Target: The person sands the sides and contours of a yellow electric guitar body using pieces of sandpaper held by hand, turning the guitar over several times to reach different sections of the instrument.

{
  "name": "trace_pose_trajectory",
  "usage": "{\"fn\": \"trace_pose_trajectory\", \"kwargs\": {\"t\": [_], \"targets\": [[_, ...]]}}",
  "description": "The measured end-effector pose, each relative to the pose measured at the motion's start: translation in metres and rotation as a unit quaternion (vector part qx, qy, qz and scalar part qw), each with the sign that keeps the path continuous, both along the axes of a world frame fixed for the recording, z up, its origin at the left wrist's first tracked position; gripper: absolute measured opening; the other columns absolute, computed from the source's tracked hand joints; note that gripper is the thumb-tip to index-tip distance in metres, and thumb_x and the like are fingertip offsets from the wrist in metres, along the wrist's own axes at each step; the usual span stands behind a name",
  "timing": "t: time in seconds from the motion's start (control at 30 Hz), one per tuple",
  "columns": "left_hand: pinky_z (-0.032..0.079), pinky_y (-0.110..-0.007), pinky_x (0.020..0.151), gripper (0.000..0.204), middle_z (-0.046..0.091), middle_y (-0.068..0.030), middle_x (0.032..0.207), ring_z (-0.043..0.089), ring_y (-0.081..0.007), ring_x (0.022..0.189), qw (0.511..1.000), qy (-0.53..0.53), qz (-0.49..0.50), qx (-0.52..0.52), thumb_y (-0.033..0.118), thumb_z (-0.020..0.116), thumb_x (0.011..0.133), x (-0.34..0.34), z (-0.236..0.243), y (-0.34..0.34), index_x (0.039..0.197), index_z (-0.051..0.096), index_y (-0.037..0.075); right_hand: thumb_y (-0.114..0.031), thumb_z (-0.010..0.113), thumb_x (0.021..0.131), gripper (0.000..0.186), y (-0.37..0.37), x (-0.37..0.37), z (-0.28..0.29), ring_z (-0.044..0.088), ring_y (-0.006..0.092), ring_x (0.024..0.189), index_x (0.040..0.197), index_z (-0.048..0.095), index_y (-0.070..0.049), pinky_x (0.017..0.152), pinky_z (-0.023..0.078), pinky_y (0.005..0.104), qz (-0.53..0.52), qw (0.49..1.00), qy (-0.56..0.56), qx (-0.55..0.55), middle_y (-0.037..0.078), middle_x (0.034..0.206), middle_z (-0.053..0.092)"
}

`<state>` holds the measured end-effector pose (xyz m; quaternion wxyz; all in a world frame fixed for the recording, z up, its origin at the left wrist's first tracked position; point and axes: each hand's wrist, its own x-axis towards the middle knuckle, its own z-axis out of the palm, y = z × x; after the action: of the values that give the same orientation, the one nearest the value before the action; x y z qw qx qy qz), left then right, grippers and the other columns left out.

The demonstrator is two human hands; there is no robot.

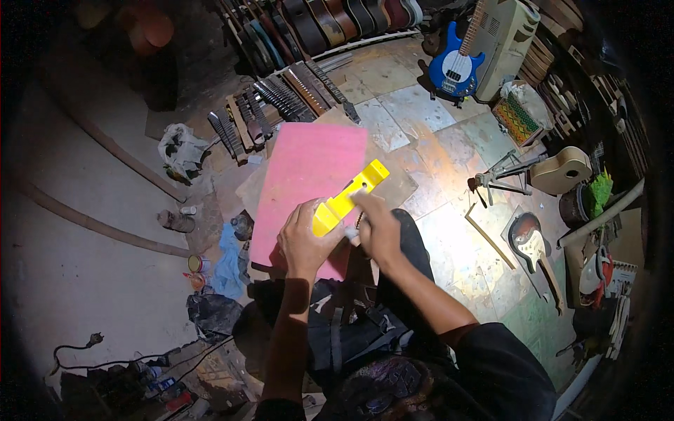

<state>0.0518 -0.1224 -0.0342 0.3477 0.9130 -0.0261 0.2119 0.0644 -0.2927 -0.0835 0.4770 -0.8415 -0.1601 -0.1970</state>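
Note:
My left hand is closed round the lower end of a bright yellow, long, stepped piece with a small dark hole near its upper end. The piece slants up to the right above a pink board lying in front of me. My right hand is curled at the right side of the yellow piece, its fingertips against the middle of it. Whether a small thing is pinched in those fingers is hidden. Just under the right hand a pale grey-white bit shows between the two hands.
Several guitar necks lie beyond the board, with a row of guitar bodies behind. A blue bass guitar leans at the far right. On the right floor are a sunburst electric guitar and a metal stand. Blue cloth lies left.

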Motion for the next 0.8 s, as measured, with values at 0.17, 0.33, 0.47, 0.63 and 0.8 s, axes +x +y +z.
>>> {"fn": "trace_pose_trajectory", "kwargs": {"t": [0.17,0.33,0.47,0.63,0.8], "targets": [[0.058,-0.041,0.083,0.051,0.074,-0.0124,0.106,0.074,-0.0318,0.095,1.0,0.004,-0.003,0.002,0.021,0.09,0.068,-0.004,0.007,-0.003,0.113,0.07,0.006,0.005,0.06,0.082,0.047,-0.02,0.02,-0.017,0.071,0.0332,0.109,0.122,0.072,-0.015,0.086,0.06,0.0415,-0.046,0.998,0.023,-0.023,0.012,0.127,0.069],[0.058,-0.041,0.083,0.051,0.074,-0.0123,0.106,0.073,-0.0323,0.095,1.0,-0.015,-0.004,-0.002,0.02,0.09,0.067,-0.002,-0.002,0.004,0.112,0.07,0.007,0.008,0.058,0.081,0.05,0.001,-0.015,0.008,0.073,0.0332,0.099,0.124,0.071,-0.013,0.079,0.06,0.0382,0.036,0.999,-0.033,-0.022,0.016,0.112,0.074],[0.058,-0.041,0.083,0.05,0.074,-0.0127,0.106,0.073,-0.0328,0.095,1.0,-0.02,-0.006,0.013,0.02,0.089,0.068,-0.001,0.001,-0.001,0.112,0.07,0.006,0.009,0.058,0.078,0.054,-0.018,0.023,-0.018,0.072,0.0314,0.109,0.125,0.071,-0.013,0.085,0.061,0.0383,-0.054,0.998,-0.007,-0.037,0.011,0.13,0.068],[0.058,-0.041,0.083,0.05,0.074,-0.0131,0.106,0.073,-0.0332,0.095,1.0,-0.021,-0.017,0.006,0.021,0.089,0.068,-0.003,0.003,0.003,0.112,0.07,0.006,0.008,0.059,0.08,0.052,-0.013,0.003,-0.003,0.07,0.0322,0.111,0.125,0.07,-0.015,0.089,0.06,0.0421,0.01,0.999,-0.025,-0.037,0.014,0.127,0.07],[0.058,-0.042,0.082,0.05,0.073,-0.0134,0.106,0.073,-0.0335,0.094,1.0,-0.022,-0.013,0.001,0.022,0.088,0.069,-0.005,0.0,0.003,0.112,0.069,0.006,0.009,0.054,0.082,0.05,-0.001,-0.016,0.011,0.069,0.037,0.112,0.124,0.07,-0.014,0.089,0.059,0.0434,0.03,0.999,0.007,-0.02,0.015,0.126,0.07]]}}
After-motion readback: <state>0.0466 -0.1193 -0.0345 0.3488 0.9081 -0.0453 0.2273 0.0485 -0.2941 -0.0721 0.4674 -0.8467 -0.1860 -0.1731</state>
